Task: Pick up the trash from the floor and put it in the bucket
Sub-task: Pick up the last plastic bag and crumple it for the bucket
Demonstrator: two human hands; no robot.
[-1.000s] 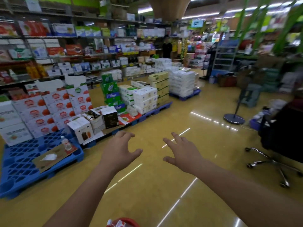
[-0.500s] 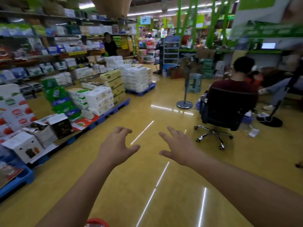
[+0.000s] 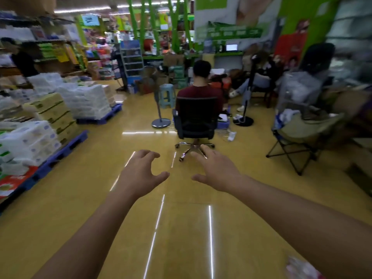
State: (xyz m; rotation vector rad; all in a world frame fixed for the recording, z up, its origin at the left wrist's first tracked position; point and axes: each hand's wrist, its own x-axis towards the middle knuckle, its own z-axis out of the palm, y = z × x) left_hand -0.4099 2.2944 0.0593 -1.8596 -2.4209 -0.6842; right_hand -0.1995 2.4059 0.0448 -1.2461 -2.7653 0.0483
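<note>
lining the left side, two blue pallets [image 3: 60,153] carry stacked cartons and wrapped packs. one left hand [image 3: 138,174] hangs palm down over the yellow floor [image 3: 185,238], fingers spread and loosely curved, holding nothing. beyond it i count two fan stands [image 3: 161,123], one pale stool [image 3: 167,95], and one person [image 3: 199,91] seated with their back to us in one black office chair [image 3: 196,117]. one right hand [image 3: 217,172] hangs level with the left, just as loose and bare. further right stands one folding chair [image 3: 302,135]. one blurred pink-and-white scrap [image 3: 302,268] lies on the floor at the lower right corner, well apart from both hands.

half a second ago the seated person was off to the right; now they sit near the middle. the red rim at the bottom edge is gone, the scrap is new, and the hands keep their pose.
</note>
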